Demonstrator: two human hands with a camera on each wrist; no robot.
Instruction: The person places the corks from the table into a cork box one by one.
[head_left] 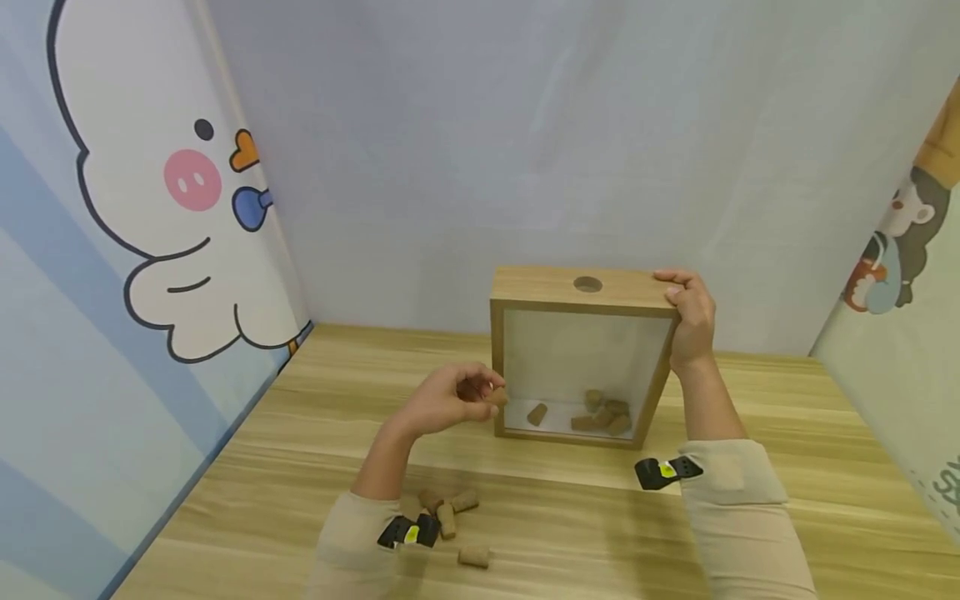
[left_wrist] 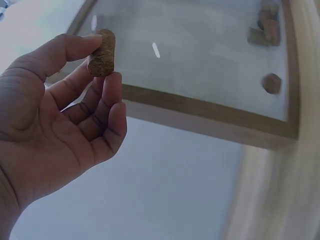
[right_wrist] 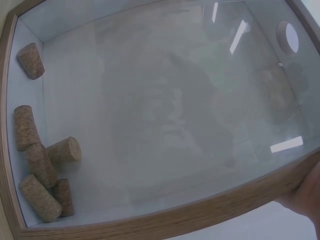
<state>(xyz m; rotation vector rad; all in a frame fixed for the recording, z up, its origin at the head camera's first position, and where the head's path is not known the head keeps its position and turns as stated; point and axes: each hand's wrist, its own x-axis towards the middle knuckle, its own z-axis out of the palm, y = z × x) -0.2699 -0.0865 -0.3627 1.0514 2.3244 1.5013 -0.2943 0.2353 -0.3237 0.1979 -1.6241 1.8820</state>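
Between thumb and fingertips my left hand pinches a cork, just in front of the left side of a wooden-framed box. The box stands upright with a clear front and a round hole in its top. My right hand grips the box's upper right corner, fingers over the top; in the right wrist view only a bit of that hand shows at the right edge. Inside the box, several corks lie clustered on the bottom at the right, and a single cork lies apart at the left.
On the wooden table, several loose corks lie near my left forearm, partly hidden by the wrist camera strap. One cork lies nearer the front. A pale curtain hangs behind the box, with printed panels at both sides.
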